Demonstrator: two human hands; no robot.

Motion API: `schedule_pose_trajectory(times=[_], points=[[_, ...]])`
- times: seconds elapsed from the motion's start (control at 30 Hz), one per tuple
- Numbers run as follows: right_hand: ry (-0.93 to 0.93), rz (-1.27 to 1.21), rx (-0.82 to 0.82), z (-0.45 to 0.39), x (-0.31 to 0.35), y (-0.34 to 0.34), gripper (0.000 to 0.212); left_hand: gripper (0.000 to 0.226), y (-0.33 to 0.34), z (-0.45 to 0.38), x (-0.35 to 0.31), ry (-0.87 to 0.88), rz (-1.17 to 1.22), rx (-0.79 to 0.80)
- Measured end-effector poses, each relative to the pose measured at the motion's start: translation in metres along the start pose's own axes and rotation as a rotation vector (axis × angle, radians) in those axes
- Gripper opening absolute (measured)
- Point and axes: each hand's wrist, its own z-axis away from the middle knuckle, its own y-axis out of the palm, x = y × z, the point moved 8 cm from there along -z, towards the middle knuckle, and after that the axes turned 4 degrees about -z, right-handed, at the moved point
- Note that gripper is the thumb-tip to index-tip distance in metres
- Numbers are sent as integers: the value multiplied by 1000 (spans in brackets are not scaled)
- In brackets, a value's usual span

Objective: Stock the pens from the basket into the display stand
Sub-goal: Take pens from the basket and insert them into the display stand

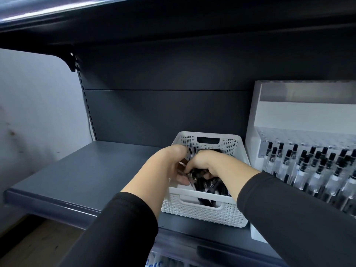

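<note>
Both hands reach into the white basket [204, 212]: the right hand [207, 162] curls over a bundle of pens [200, 175], the left hand [169, 164] pinches its end; display stand [300, 116] just right

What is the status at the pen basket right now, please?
Both hands in white basket: left hand and right hand gripping black pens. Display stand on the right, partly stocked. Nothing blocking.

Both hands cover most of the pens [207, 185] in the basket [204, 213], and the display stand [289, 116] runs off the right edge of the picture
</note>
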Motion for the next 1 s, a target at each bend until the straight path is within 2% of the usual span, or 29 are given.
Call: schedule_pose_trajectory(times=[0.07, 0.17, 0.3, 0.43, 0.57, 0.63, 0.67, 0.77, 0.9, 1.0], points=[[19, -64, 12, -2, -2, 1, 36, 42, 0, 2, -1, 26, 21, 5], [7, -151, -2, -2, -1, -2, 15, 39, -2, 3, -4, 53, 111, 2], [-132, -206, -112, 10, 10, -13, 19, 33, -5, 7, -11, 142, 310, 5], [-253, -291, -139, 15, 17, -17, 7, 24, -11, 11, -17, 215, 421, 3], [-389, -436, -285, 18, 26, -34, 28, 21, -18, 21, -36, 407, 632, 33], [-494, -472, -327, 28, 35, -40, 29, 17, -23, 26, -46, 525, 722, 40], [-543, -482, -327, 30, 38, -41, 30, 22, -24, 30, -50, 576, 742, 41], [-619, -491, -295, 36, 43, -37, 34, 42, -25, 36, -58, 687, 686, 45], [-643, -477, -236, 37, 45, -32, 49, 38, -21, 42, -61, 734, 628, 50], [-657, -483, -229, 37, 45, -32, 52, 53, -18, 45, -64, 740, 594, 82]])
